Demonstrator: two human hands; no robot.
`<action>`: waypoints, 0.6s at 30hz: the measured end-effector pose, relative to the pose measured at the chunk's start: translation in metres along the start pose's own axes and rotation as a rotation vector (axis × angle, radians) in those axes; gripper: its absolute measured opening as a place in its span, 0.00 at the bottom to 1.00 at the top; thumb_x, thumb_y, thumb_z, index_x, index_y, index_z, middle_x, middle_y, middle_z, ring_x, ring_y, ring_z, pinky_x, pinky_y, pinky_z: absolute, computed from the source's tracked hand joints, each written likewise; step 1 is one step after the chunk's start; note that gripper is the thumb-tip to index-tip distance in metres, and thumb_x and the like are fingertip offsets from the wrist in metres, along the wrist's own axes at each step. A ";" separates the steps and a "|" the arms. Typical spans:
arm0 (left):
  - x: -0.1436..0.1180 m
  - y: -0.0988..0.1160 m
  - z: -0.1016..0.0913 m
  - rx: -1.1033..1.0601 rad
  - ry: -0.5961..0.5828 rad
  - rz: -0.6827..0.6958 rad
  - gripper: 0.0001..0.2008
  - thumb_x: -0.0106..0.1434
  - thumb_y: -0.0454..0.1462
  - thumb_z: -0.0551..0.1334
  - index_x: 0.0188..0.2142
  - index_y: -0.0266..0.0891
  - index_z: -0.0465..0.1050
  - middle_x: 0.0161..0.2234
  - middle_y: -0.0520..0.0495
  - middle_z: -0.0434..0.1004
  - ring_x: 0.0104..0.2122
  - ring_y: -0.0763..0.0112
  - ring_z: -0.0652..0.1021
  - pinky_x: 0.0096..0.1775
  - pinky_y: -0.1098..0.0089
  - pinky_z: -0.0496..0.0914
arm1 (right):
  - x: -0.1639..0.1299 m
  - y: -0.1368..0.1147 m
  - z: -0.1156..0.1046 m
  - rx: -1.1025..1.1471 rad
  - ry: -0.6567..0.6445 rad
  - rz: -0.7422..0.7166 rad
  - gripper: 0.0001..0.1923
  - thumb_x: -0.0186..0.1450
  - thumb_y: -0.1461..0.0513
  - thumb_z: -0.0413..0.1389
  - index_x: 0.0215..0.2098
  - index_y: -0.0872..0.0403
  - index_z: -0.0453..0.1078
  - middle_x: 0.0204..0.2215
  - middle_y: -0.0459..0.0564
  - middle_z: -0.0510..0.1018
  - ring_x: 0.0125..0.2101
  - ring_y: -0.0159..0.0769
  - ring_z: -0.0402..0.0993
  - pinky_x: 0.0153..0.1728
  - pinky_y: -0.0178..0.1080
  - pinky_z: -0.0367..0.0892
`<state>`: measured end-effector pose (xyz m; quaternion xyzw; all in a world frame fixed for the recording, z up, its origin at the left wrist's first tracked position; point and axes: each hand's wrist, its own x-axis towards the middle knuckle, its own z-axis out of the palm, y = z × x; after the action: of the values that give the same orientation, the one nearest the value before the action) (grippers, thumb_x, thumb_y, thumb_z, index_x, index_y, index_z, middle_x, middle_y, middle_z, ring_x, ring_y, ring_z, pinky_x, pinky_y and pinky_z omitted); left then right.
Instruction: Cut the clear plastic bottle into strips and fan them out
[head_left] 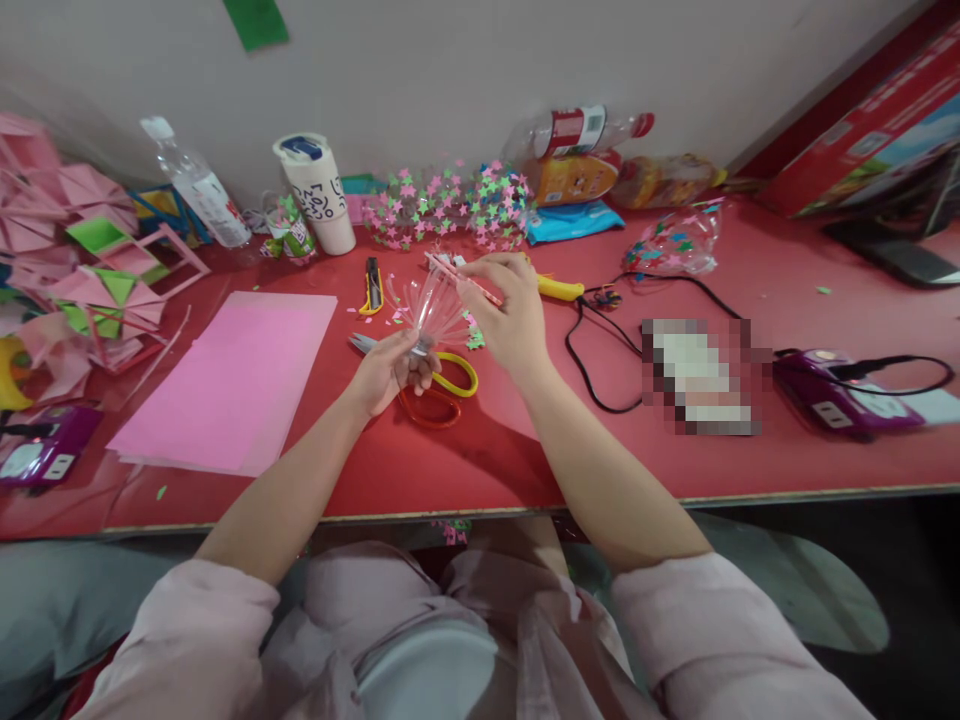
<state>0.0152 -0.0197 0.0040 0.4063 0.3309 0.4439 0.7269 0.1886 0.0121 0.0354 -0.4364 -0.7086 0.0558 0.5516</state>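
My left hand [390, 372] is closed round the narrow base of a clear plastic bottle piece [436, 312], whose cut strips fan upward and outward. In my right hand [514, 310] is a thin pinkish-red stick [480, 284], pinched between thumb and fingers; it lies slantwise at the upper tips of the strips. I cannot make out whether it is a pen. Under my left hand lie scissors with a yellow handle loop [474, 378] and a red one. Small green and pink stars lie by the strips, partly hidden by my right hand.
Pink paper sheets [232, 380] lie left of my hands. Behind are a box cutter [373, 285], a tumbler [319, 195], star-covered clear pieces [450, 205] and plastic bottles [574, 130]. A black cord [574, 360] trails on the right. Folded pink paper shapes [97, 240] fill the far left.
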 end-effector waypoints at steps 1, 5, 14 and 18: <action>0.000 0.000 0.000 0.002 -0.005 0.000 0.13 0.60 0.44 0.62 0.34 0.34 0.70 0.24 0.46 0.77 0.17 0.75 0.73 0.18 0.76 0.62 | 0.000 0.000 0.000 0.004 -0.004 0.000 0.03 0.64 0.59 0.58 0.36 0.49 0.73 0.38 0.49 0.75 0.43 0.41 0.71 0.49 0.50 0.65; 0.001 0.000 0.000 0.016 -0.005 -0.001 0.14 0.59 0.45 0.63 0.33 0.35 0.69 0.24 0.47 0.77 0.17 0.75 0.73 0.18 0.76 0.62 | 0.001 -0.002 -0.001 0.018 0.008 -0.005 0.04 0.65 0.59 0.57 0.33 0.49 0.72 0.37 0.48 0.75 0.43 0.41 0.71 0.50 0.51 0.65; 0.001 0.003 -0.003 -0.069 0.044 0.100 0.13 0.52 0.38 0.69 0.36 0.36 0.71 0.30 0.49 0.79 0.23 0.78 0.76 0.24 0.78 0.68 | 0.002 -0.014 -0.007 0.190 0.079 0.005 0.08 0.68 0.58 0.52 0.36 0.48 0.73 0.36 0.46 0.77 0.42 0.38 0.73 0.47 0.46 0.68; 0.002 0.005 -0.005 -0.102 0.061 0.139 0.16 0.47 0.32 0.70 0.37 0.38 0.73 0.34 0.51 0.79 0.29 0.77 0.78 0.30 0.77 0.72 | 0.001 -0.010 -0.005 0.259 0.174 0.089 0.11 0.68 0.54 0.50 0.36 0.48 0.72 0.34 0.46 0.76 0.39 0.36 0.74 0.44 0.44 0.69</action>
<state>0.0096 -0.0150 0.0061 0.3770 0.3006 0.5219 0.7036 0.1868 0.0052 0.0438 -0.3956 -0.6251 0.1330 0.6596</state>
